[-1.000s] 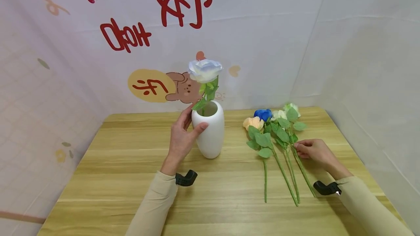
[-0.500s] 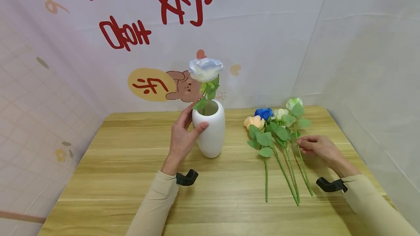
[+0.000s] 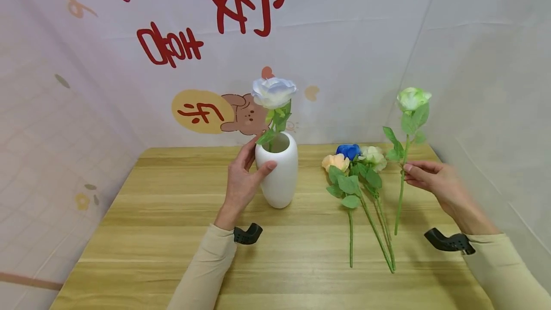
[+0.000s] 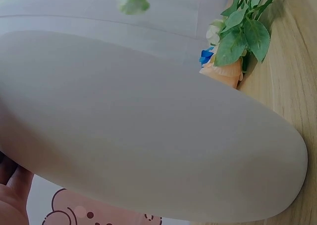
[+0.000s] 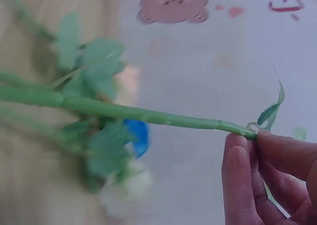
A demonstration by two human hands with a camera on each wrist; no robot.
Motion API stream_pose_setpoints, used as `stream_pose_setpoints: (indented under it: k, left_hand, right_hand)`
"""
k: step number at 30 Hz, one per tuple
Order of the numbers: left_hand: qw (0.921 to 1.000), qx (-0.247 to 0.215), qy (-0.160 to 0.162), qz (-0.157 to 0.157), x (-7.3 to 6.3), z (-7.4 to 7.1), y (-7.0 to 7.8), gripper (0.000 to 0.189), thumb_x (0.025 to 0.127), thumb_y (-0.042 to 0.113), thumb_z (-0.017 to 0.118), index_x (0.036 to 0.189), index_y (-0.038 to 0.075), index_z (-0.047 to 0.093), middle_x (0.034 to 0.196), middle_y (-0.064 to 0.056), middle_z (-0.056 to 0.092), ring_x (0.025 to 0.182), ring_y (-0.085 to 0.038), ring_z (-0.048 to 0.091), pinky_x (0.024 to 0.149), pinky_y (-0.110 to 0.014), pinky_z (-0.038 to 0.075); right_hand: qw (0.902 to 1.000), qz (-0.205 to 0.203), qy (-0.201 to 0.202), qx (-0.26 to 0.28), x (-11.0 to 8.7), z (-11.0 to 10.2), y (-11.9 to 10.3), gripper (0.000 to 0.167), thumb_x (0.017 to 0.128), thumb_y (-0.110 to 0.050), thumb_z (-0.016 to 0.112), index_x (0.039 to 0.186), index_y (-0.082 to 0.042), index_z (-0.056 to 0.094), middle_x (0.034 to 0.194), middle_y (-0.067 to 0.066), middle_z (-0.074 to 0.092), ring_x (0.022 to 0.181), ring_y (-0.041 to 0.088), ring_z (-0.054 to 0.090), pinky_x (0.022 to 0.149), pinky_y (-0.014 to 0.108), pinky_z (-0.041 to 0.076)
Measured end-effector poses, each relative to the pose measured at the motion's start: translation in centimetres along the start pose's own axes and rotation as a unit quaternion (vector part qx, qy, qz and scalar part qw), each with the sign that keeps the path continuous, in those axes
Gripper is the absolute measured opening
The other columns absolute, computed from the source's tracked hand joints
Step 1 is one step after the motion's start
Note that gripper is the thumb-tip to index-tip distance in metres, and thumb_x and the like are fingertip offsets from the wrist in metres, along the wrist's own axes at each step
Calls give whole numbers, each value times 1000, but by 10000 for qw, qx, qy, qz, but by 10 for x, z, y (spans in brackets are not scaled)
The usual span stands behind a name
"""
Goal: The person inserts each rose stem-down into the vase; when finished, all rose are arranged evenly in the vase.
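A white vase [image 3: 280,176] stands upright on the wooden table, and my left hand [image 3: 245,176] grips it round its left side, thumb across the front near the rim. In the left wrist view the vase [image 4: 158,131] fills most of the picture. One white rose [image 3: 273,93] with a bluish tint rises from its mouth. At the right, my right hand [image 3: 443,185] pinches a light green rose [image 3: 413,99] by the stem between thumb and fingers, bloom up. Its stem [image 5: 163,118] crosses the right wrist view.
Beside the vase, to its right, lie a peach rose [image 3: 336,162], a blue rose [image 3: 348,151] and a cream rose [image 3: 373,157], blooms toward the back wall. Their stems point to the front of the table [image 3: 172,233]. White printed cloth [image 3: 353,61] hangs behind and at both sides.
My right hand has lifted the light green rose off the pile and turned it upright, moving up and right. The left hand keeps its hold on the vase.
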State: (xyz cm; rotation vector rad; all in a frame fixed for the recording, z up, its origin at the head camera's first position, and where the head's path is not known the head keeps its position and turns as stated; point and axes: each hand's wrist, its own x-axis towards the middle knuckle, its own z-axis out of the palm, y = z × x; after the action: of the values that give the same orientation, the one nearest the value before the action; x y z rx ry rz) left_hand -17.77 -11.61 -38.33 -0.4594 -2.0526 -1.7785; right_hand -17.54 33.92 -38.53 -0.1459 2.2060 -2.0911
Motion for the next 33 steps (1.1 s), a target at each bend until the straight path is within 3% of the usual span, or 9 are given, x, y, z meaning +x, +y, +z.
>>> stream_pose_setpoints:
  k: [8, 19, 33]
  left_hand:
    - [10000, 63, -17, -59, -2, 1, 0, 93, 84, 63, 74, 152, 3, 49, 152, -11, 54, 140, -23, 51, 115, -29, 42]
    - [9999, 112, -12, -95, -2, 0, 2, 97, 85, 64, 73, 151, -1, 47, 152, -13, 53, 140, -24, 51, 115, -28, 42]
    - [9998, 145, -9, -107, -3, 0, 3, 94, 85, 65, 73, 152, 4, 49, 153, -10, 53, 141, -22, 51, 116, -33, 42]
  right_hand:
    - [9965, -532, 179, 617, -3, 21, -35, 16, 102, -1, 64, 109, -9, 77, 103, 0, 72, 90, 11, 73, 84, 22, 60]
    - [9840, -1108, 632, 1248, -4, 65, -73, 19, 98, 1, 69, 115, 3, 74, 104, 7, 75, 91, 16, 74, 85, 27, 61]
    - [9471, -1974, 580, 2461, 10, 115, -103, 15, 95, 10, 67, 109, 11, 73, 95, 15, 76, 82, 21, 74, 81, 30, 63]
